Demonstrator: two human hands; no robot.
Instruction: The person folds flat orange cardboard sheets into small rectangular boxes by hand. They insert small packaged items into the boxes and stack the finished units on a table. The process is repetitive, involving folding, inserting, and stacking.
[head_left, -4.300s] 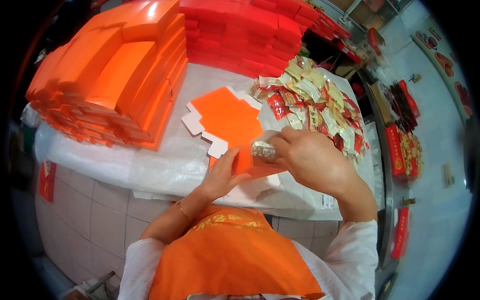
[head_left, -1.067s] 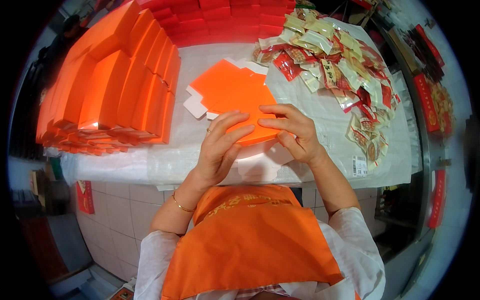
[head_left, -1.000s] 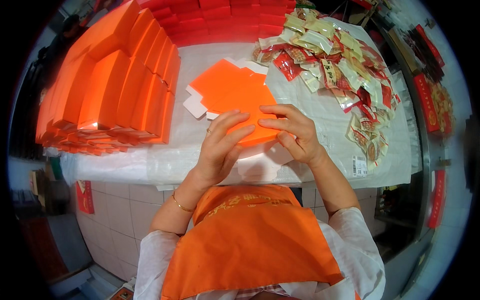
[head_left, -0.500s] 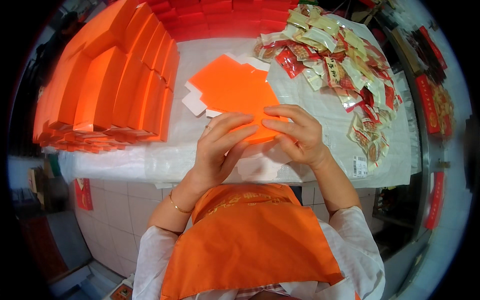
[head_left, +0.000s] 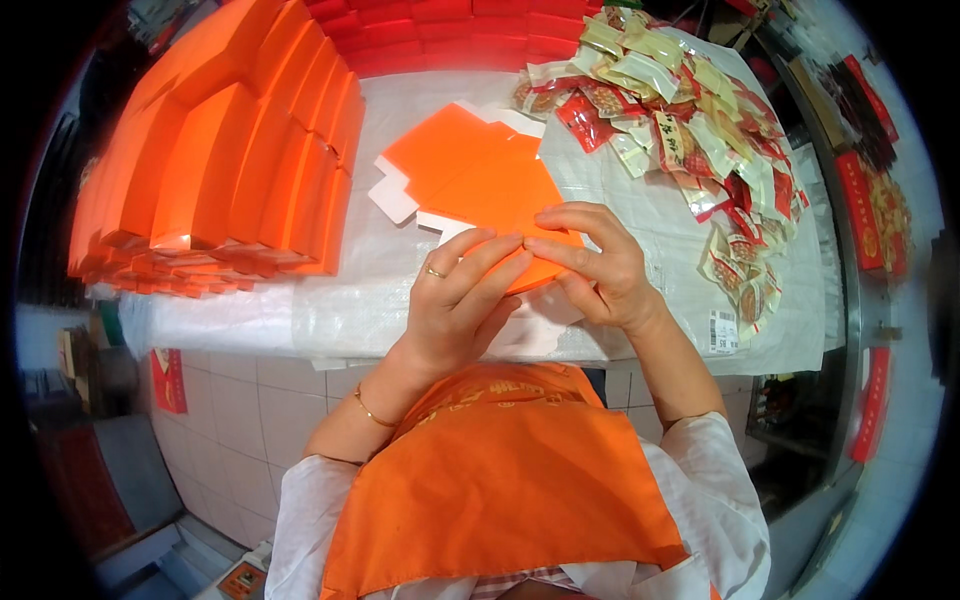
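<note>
Rows of folded orange boxes (head_left: 215,170) stand on the left of the white-covered table (head_left: 250,310), and just right of them a stack of flat orange box blanks (head_left: 470,175) lies with its long axis running from the far left toward the near right. Both hands, the left hand (head_left: 460,305) and the right hand (head_left: 595,265), pinch the near end of one orange blank (head_left: 545,262) at the table's front edge, fingers covering most of it, so its fold is hard to make out. Sealed snack packets (head_left: 690,130) are heaped on the right, clear of the hands.
</note>
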